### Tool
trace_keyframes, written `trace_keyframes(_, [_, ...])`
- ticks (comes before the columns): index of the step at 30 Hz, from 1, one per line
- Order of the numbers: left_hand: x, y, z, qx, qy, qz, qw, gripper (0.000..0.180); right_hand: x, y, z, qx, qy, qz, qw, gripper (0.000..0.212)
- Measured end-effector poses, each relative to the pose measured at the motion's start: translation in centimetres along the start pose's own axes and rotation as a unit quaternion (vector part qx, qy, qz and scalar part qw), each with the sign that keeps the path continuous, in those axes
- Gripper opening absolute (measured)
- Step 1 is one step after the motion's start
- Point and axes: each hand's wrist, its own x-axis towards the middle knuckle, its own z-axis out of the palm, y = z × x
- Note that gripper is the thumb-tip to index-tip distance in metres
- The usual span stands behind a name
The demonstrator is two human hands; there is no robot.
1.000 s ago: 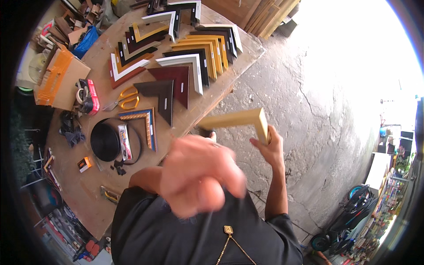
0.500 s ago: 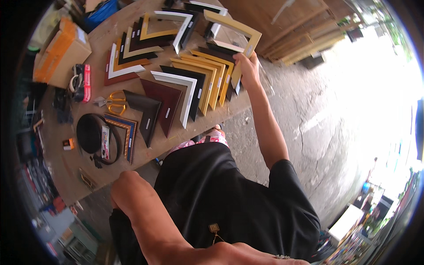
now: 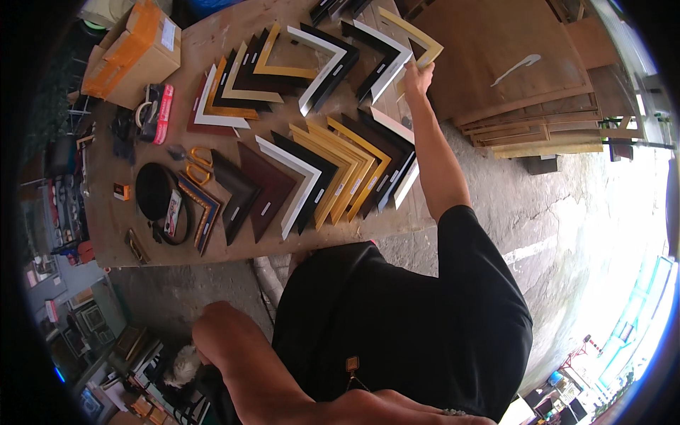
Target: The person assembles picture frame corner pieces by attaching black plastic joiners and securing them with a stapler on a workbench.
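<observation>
the table [image 3: 219, 39] is now seen lying more level across the view than half a second ago, and more of the wooden boards [image 3: 482, 42] is shown beyond its right end. the cardboard box [image 3: 145, 57] is seen in its same place at the table's left. the right arm [image 3: 439, 156] is stretched out toward that right end; by this, the gold corner piece [image 3: 416, 35] is judged to have been brought to the end of the back row. it is seen just beside the white corner piece [image 3: 391, 76], its point turned to the right likewise; whether the tabletop is touched by it cannot be told. one second ago it was held clear of the table, and half a second ago the pieces behind were partly hidden by it. it is gripped by one leg in the closed right hand [image 3: 419, 79]. the left hand [image 3: 397, 407] is cut off by the lower edge, and its grip cannot be told. the yellow-handled scissors [image 3: 200, 166] are left lying among the samples.
</observation>
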Motion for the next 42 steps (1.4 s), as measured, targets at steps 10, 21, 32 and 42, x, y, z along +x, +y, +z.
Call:
trace_keyframes(10, [2.9, 0.8, -9.4, -0.065, -0.085, -0.504, 0.857, 0.063, 1.4, 4.9, 3.7, -0.019, -0.068, 0.027, 0.997, 0.045])
trace_keyframes(21, [0.6, -0.6, -19.1, 0.122, 0.178, -0.412, 0.885, 0.051, 4.7, 5.3, 1.8, -0.126, -0.111, 0.073, 0.983, 0.077])
trace_keyframes(32, [-2.1, 2.4, -25.4, 0.306, 0.281, -0.311, 0.855, 0.045, 10.0, 4.4, 2.2, -0.104, -0.196, -0.010, 0.975, 0.067])
trace_keyframes(42, [-5.6, 6.2, -28.0, 0.352, 0.312, -0.291, 0.833, 0.039, 7.0, 3.0, 2.0, -0.069, -0.186, 0.061, 0.978, 0.082])
